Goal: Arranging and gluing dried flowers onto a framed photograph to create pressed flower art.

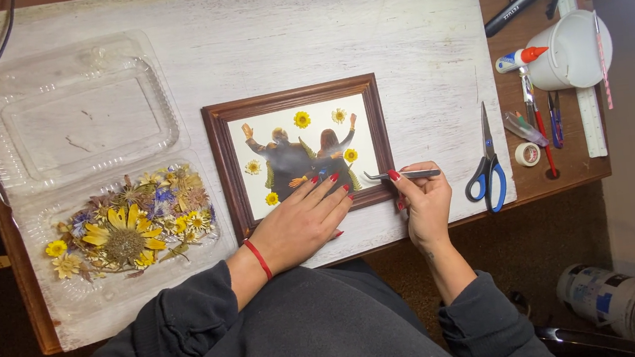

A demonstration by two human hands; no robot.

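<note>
Two hands: left hand (pixel 303 222) pinning frame (pixel 300 153) edge, right hand (pixel 422 199) gripping tweezers (pixel 402 174).

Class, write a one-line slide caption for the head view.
Left hand steadies framed photo; right hand holds tweezers.

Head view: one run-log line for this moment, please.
left hand: flat on framed photo | right hand: holds tweezers | clear tray: dried flowers

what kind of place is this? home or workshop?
Probably a home craft desk. A whitewashed board lies on a wooden table, with a clear tray of dried flowers, scissors and a glue bottle. The right hand holds tweezers at a picture frame.
</note>
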